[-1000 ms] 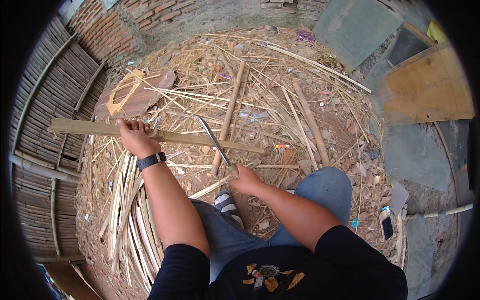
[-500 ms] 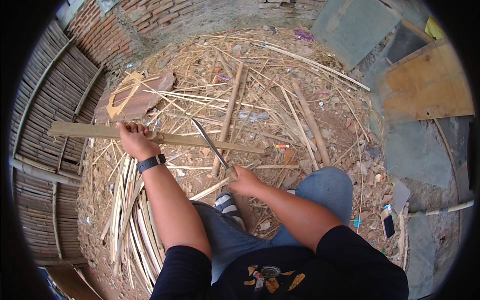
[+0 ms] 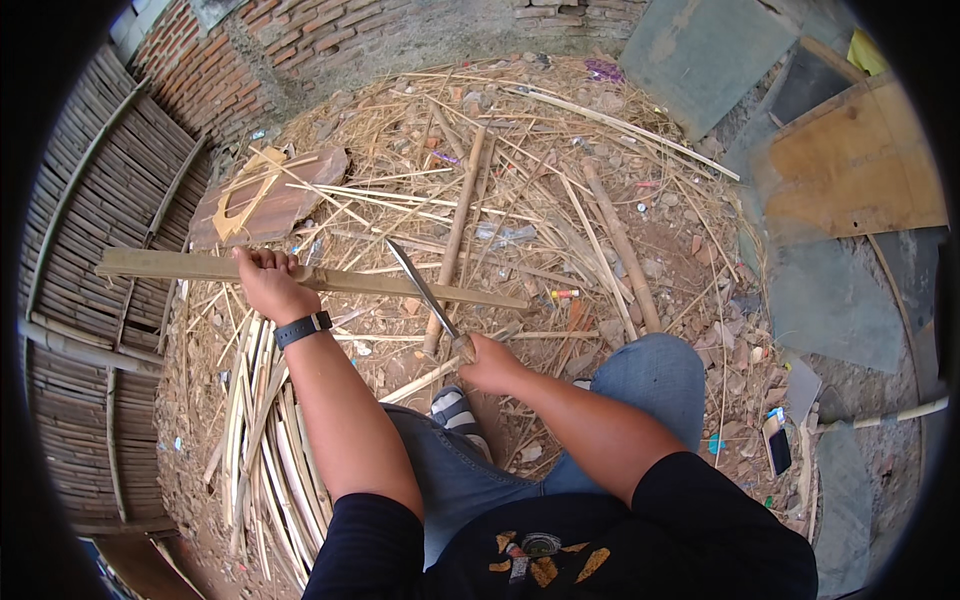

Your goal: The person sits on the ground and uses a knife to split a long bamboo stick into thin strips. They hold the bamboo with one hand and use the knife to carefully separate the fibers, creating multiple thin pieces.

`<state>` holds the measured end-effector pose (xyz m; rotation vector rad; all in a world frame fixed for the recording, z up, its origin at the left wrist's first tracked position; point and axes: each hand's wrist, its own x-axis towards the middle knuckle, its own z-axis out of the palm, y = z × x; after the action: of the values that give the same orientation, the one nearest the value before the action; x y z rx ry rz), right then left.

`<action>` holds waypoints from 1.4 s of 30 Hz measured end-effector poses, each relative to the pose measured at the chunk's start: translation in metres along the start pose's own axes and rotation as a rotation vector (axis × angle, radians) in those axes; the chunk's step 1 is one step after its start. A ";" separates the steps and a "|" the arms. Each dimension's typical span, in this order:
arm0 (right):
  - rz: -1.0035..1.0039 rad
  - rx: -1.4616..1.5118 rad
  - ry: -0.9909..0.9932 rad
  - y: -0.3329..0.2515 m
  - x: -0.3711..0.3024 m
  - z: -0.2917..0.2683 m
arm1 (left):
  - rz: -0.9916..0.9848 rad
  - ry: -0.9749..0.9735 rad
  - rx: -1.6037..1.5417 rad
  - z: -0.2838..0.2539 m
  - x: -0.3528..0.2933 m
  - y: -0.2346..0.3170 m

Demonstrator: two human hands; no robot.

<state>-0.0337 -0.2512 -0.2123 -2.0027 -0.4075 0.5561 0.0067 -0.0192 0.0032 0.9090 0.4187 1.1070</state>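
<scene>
My left hand (image 3: 272, 285), a dark watch on its wrist, is closed around a long split bamboo piece (image 3: 175, 263). The bamboo lies nearly level across the view, wider at its left end and tapering to the right. In my right hand (image 3: 489, 364) is the wooden handle of a machete (image 3: 418, 278). Its long blade slants up and to the left, crossing the bamboo to the right of my left hand. Whether the edge touches the bamboo I cannot tell.
A pile of split bamboo strips (image 3: 268, 450) lies left of my legs. Two bamboo poles (image 3: 622, 245) and scattered strips cover the littered ground ahead. Slatted bamboo (image 3: 90, 290) stands left, a brick wall (image 3: 210, 70) behind. Grey sheets (image 3: 835, 300) and a phone (image 3: 777, 445) are at right.
The machete blade has turned slightly, its flat showing broader and brighter. Both hands and the bamboo piece stay nearly where they were.
</scene>
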 end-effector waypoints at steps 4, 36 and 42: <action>0.037 0.000 -0.022 -0.003 -0.001 -0.001 | -0.016 0.000 -0.001 -0.006 0.005 -0.003; 0.060 0.006 0.007 0.011 0.002 0.004 | -0.006 -0.017 -0.006 -0.008 0.007 -0.006; 0.153 -0.022 0.002 0.010 0.000 0.003 | 0.006 -0.041 -0.008 -0.009 0.008 -0.005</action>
<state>-0.0349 -0.2535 -0.2225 -2.0671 -0.2614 0.6466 0.0065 -0.0091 -0.0047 0.9246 0.3776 1.0927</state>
